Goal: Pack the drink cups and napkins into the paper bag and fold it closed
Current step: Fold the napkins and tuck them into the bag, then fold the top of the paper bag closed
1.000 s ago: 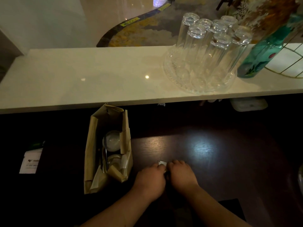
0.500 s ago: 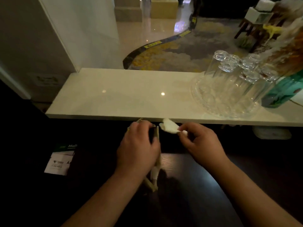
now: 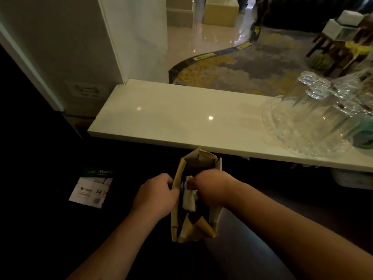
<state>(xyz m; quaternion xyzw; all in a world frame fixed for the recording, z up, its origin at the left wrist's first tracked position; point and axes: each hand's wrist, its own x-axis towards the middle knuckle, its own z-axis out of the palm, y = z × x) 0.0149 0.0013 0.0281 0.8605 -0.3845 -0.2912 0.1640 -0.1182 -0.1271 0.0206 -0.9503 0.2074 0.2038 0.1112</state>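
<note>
Now the right hand (image 3: 210,185) has pushed its pinched napkin (image 3: 189,200) into the paper bag (image 3: 214,214), left hand (image 3: 156,196) gripping the rim.

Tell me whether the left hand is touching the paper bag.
Touching. The head view shows the left hand gripping the left rim of the paper bag, fingers curled against the paper with no gap.

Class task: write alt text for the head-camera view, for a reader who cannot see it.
A person's left hand grips the rim of an open paper bag on a dark counter while the right hand pushes a white napkin inside. Upturned glasses stand on a pale ledge behind.
</note>
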